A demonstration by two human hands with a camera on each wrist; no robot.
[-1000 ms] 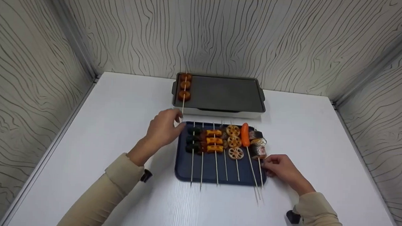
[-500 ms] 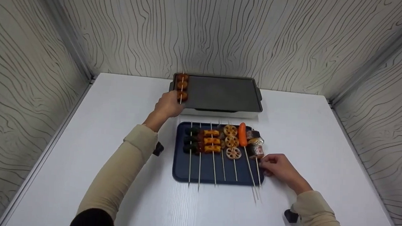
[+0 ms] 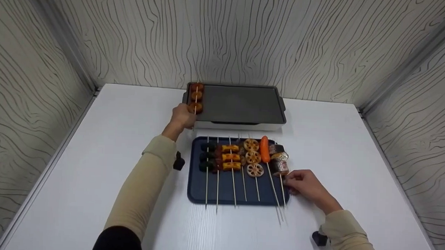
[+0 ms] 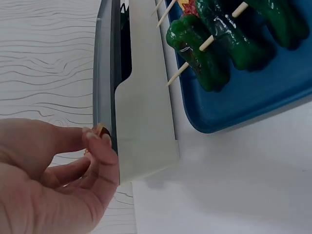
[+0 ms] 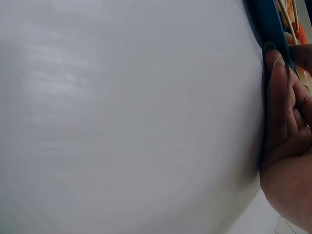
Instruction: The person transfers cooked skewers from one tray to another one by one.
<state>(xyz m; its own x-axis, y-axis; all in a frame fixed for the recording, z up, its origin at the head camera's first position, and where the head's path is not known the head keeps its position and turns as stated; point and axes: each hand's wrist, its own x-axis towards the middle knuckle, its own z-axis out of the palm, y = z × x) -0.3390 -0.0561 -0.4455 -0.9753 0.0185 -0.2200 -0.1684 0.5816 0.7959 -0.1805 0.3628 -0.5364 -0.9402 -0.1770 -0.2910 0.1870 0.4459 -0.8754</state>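
At the left end of the dark griddle (image 3: 241, 103) lies a skewer of brown round slices (image 3: 196, 96). My left hand (image 3: 183, 116) pinches this skewer near its lowest slice; in the left wrist view thumb and fingertips meet at the griddle's edge, hiding most of it. In front stands a blue tray (image 3: 196, 190) of several skewers: green peppers (image 3: 207, 156), yellow pieces (image 3: 231, 157), lotus root slices (image 3: 253, 156), a sausage (image 3: 265, 149) and fish-like chunks (image 3: 279, 161). My right hand (image 3: 306, 184) grips the tray's right rim between thumb and fingers, beside the fish-like skewer.
Both griddle and tray stand on a white table (image 3: 114, 136). Behind them rises a wood-grain panel (image 3: 240, 37), with more panels at both sides. Several skewer sticks overhang the tray's front edge.
My left hand has moved from the tray's far left corner to the griddle and taken hold of the brown-slice skewer. My right hand stays at the tray's rim. The head view has shifted slightly.
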